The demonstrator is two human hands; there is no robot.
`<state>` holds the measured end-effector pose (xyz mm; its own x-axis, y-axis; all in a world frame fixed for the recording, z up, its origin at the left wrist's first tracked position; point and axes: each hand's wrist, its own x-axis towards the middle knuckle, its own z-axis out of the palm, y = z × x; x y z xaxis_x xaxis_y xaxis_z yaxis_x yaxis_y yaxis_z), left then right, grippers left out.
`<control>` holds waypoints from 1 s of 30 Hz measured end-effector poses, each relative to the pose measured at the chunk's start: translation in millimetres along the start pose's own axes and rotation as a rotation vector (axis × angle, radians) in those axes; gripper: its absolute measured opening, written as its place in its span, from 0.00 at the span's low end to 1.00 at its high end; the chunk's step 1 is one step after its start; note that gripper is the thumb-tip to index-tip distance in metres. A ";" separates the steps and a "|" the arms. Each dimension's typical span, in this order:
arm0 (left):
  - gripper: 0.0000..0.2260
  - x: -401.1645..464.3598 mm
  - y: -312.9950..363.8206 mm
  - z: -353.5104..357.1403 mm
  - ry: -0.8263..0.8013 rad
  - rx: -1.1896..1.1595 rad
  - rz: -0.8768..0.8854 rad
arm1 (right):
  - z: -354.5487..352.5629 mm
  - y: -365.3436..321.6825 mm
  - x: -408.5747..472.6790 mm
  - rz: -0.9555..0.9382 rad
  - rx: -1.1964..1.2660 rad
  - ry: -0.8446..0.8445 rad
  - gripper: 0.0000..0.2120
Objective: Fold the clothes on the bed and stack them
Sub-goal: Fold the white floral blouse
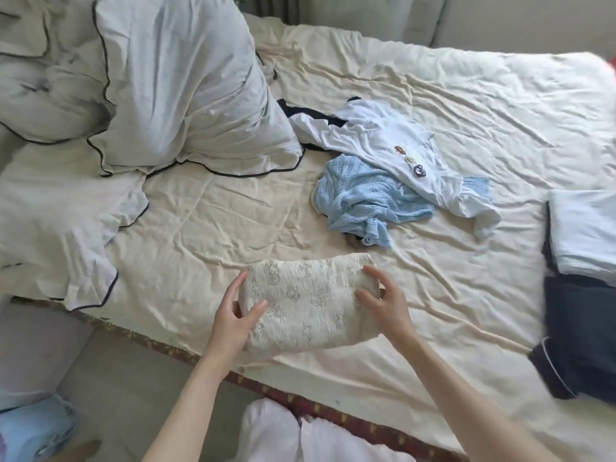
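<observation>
Item in hand: cream folded garment printed with small outline animals and crosses (pixel 308 303), lying on the wrinkled cream bedsheet (pixel 450 105) near the bed's front edge.
Left hand (pixel 233 315): at the garment's left end, thumb on top, fingers apparently tucked under the edge; a light grip.
Right hand (pixel 383 301): at the right end, fingers curled over the folded edge, holding it.
Stack: pale blue folded cloth (pixel 583 228) on top of dark navy folded clothing (pixel 576 338), at the bed's right edge, well apart from the hands.
Unfolded stock: light blue openwork knit (pixel 360 198), crumpled, touching a white top with a small coloured print (pixel 400 145); both lie between the pillows and the stack.
Other: grey-white pillows with dark piping (pixel 173 81).
Risk, carry: only the ends are held, so the middle could sag and the fold open on the way to the stack.
Risk, stack: it sits close to the mattress edge; an off-centre placement could tip it off.
Risk, path: a low carry could drag the loose knit.
</observation>
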<state>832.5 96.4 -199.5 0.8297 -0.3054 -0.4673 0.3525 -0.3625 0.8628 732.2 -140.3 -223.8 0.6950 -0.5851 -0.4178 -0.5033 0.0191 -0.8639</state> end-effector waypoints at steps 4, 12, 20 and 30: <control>0.26 -46.0 -3.9 39.4 -0.121 0.047 -0.018 | -55.0 16.4 -61.7 0.023 0.000 0.083 0.20; 0.24 -66.2 5.2 121.0 -0.508 0.229 0.057 | -122.5 73.4 -170.5 0.199 0.161 0.429 0.19; 0.24 -90.6 -5.4 180.3 -0.748 0.371 0.131 | -132.1 115.3 -240.6 0.338 0.317 0.725 0.17; 0.25 -74.1 33.9 321.4 -0.838 0.593 0.397 | -226.6 152.7 -208.3 0.377 0.429 0.818 0.14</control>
<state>643.8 -176.3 -197.8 0.2022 -0.9132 -0.3539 -0.3241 -0.4034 0.8557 394.3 -199.2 -205.0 -0.1206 -0.8560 -0.5027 -0.2781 0.5152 -0.8107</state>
